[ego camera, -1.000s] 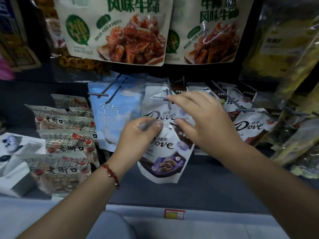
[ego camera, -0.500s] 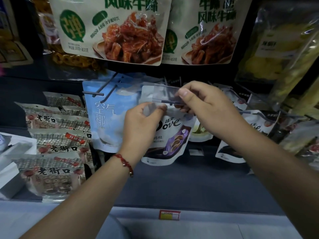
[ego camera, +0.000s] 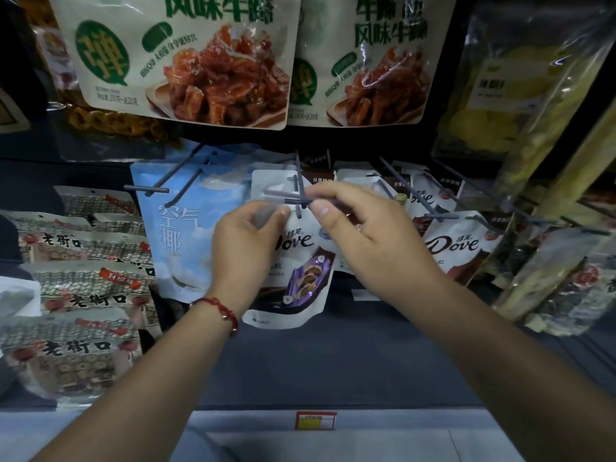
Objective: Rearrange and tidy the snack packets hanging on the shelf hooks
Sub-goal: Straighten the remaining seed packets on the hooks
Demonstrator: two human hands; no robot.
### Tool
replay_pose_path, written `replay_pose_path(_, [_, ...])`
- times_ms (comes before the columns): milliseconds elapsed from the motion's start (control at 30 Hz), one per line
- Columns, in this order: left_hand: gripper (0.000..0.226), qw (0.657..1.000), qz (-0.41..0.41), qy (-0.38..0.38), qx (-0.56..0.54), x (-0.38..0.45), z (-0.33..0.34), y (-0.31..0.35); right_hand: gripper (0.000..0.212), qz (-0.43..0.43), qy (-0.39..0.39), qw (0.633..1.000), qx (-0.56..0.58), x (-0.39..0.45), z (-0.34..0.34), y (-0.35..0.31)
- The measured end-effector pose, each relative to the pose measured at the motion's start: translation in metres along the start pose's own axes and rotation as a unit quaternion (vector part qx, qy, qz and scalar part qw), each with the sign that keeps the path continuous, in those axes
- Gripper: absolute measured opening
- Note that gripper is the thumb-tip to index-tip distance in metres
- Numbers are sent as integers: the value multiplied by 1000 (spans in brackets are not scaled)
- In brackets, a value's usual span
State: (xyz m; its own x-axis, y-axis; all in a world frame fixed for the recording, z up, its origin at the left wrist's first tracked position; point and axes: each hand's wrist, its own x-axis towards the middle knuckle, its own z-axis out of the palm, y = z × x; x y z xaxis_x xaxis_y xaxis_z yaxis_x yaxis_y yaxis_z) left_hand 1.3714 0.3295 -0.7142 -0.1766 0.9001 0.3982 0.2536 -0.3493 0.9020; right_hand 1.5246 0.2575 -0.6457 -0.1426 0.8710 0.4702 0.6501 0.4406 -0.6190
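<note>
Holding a white Dove chocolate packet at the middle hook. Left hand pinching the packet's top left corner, thumb and fingers closed on it. Right hand pinching the hook's cross bar at the packet's top. Blue coconut packet just left. Another Dove packet hanging to the right.

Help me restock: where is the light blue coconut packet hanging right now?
In the head view it hangs left of centre: the light blue packet on its hook, between the stacked grey packets on its left and the Dove packet both hands hold.
</note>
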Motion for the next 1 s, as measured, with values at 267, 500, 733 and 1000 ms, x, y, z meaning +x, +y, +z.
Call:
replay_pose_path(267, [9, 992, 45, 18, 113, 0, 4, -13, 36, -48, -11, 996, -68, -10, 1, 8])
replay_pose_path(500, [35, 971, 95, -12, 220, -19, -18, -14, 38, -53, -12, 997, -63, -12, -1, 10])
replay_pose_path(733, [65, 893, 126, -120, 415, -43, -69, 0, 50, -64, -63, 988, -126, -12, -5, 6])
replay_pose_path(1000, [71, 834, 29, -239, 496, -34, -125, 140, 64, 87, -233, 958, -143, 24, -65, -79])
